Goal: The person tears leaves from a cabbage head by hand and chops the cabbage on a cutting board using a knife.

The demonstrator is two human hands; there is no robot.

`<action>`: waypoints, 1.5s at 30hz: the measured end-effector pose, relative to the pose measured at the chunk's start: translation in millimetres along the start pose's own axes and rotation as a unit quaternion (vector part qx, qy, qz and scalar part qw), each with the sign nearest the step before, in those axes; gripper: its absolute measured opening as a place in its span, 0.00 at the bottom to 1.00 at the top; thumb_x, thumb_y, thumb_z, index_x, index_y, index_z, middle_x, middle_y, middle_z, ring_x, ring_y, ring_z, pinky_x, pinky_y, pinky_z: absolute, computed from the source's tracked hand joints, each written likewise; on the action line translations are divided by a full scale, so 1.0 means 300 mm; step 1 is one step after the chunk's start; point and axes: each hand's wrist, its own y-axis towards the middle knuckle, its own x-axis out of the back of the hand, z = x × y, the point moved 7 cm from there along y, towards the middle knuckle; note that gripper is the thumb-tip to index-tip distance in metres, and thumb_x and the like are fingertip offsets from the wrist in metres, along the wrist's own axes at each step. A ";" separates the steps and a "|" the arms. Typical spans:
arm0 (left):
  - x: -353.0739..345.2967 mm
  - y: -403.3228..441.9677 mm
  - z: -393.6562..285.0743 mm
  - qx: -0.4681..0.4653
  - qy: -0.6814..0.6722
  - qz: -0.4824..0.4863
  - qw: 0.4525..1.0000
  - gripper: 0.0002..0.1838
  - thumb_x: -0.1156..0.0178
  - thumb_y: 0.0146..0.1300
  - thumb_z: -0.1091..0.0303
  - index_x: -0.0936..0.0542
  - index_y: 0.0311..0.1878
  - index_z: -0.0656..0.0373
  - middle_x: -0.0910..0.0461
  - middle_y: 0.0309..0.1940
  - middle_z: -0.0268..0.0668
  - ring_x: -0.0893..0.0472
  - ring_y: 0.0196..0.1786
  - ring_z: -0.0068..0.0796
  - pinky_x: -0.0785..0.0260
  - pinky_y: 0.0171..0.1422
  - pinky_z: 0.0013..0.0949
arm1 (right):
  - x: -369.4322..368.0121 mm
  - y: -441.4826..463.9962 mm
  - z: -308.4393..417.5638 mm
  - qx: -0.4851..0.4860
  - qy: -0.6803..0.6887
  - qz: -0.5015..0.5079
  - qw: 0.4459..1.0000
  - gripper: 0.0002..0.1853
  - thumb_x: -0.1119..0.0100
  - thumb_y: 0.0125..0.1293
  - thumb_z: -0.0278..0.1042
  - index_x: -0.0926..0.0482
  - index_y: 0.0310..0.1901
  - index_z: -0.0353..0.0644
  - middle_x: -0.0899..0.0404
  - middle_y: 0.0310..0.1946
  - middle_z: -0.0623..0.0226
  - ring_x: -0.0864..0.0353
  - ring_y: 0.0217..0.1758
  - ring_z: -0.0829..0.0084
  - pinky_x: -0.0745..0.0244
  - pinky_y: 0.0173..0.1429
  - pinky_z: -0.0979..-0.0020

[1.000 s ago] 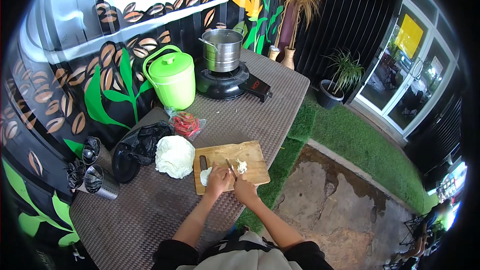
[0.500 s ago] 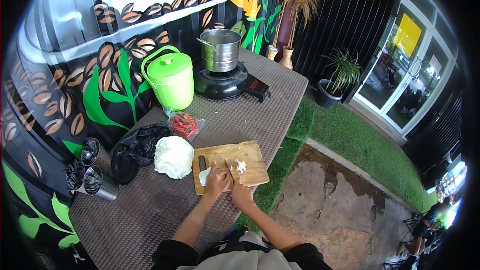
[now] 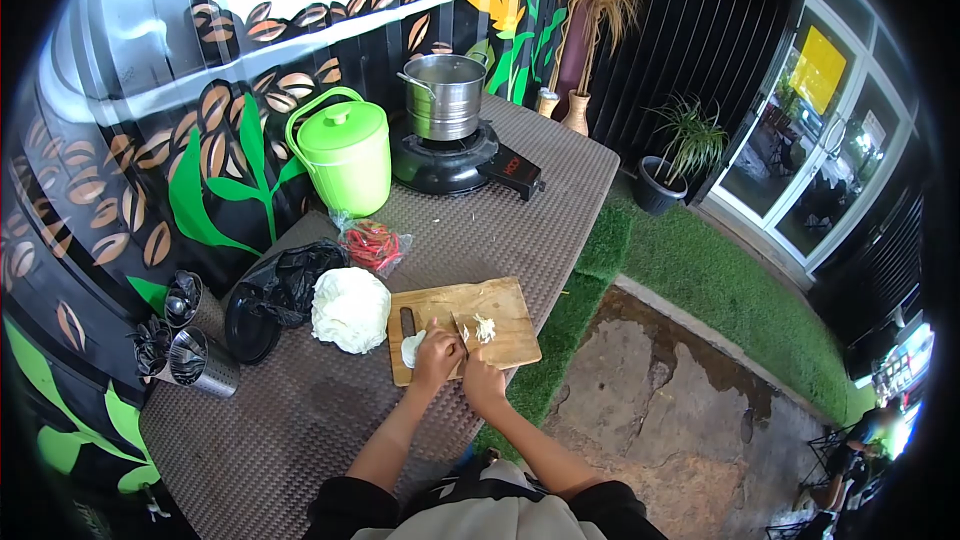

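Observation:
On the wooden cutting board (image 3: 515, 305), my right hand (image 3: 484, 387) is closed around the handle of a knife. The knife blade (image 3: 459, 326) points away from me, just right of my left fingers. My left hand (image 3: 438, 355) is bent over a white cabbage piece (image 3: 411, 348), pressing it to the board; part of it sticks out on the left. Shredded cabbage (image 3: 484, 328) lies in a small pile right of the blade. A large pale cabbage head (image 3: 350, 310) sits on the table, left of the board.
Beyond the board lie a bag of red chilies (image 3: 372, 243) and a black plastic bag (image 3: 300, 280). A green lidded bucket (image 3: 348, 165) stands beside a steel pot (image 3: 442, 105) on a portable stove (image 3: 440, 167). Metal utensil holders (image 3: 205, 365) are at left.
The view has shifted very slightly. Both hands stay at the same spot on the board, with the left still on the cabbage piece and the right on the knife.

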 end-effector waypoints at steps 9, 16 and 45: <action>0.008 0.000 -0.014 -0.009 -0.011 -0.010 1.000 0.02 0.39 0.49 0.76 0.22 0.24 0.64 0.22 0.25 0.44 0.23 0.36 0.42 0.41 0.71 0.50 | -0.035 0.002 -0.033 -0.003 0.001 0.017 1.000 0.17 0.52 0.67 0.38 0.34 0.46 0.29 0.19 0.26 0.47 0.16 0.30 0.50 0.19 0.33 0.57; 0.007 0.004 -0.025 -0.012 0.012 -0.016 1.000 0.03 0.39 0.50 0.76 0.20 0.26 0.66 0.21 0.26 0.44 0.23 0.36 0.43 0.41 0.71 0.49 | -0.019 0.049 -0.033 0.013 0.021 0.023 0.999 0.17 0.52 0.66 0.38 0.34 0.46 0.29 0.19 0.25 0.45 0.16 0.30 0.48 0.19 0.35 0.55; 0.017 -0.009 -0.016 0.005 -0.001 -0.006 1.000 0.03 0.37 0.50 0.75 0.19 0.27 0.65 0.18 0.31 0.43 0.20 0.39 0.42 0.41 0.71 0.48 | -0.037 0.056 0.001 0.008 0.003 0.010 1.000 0.15 0.52 0.66 0.38 0.34 0.45 0.33 0.18 0.27 0.48 0.15 0.35 0.52 0.19 0.35 0.57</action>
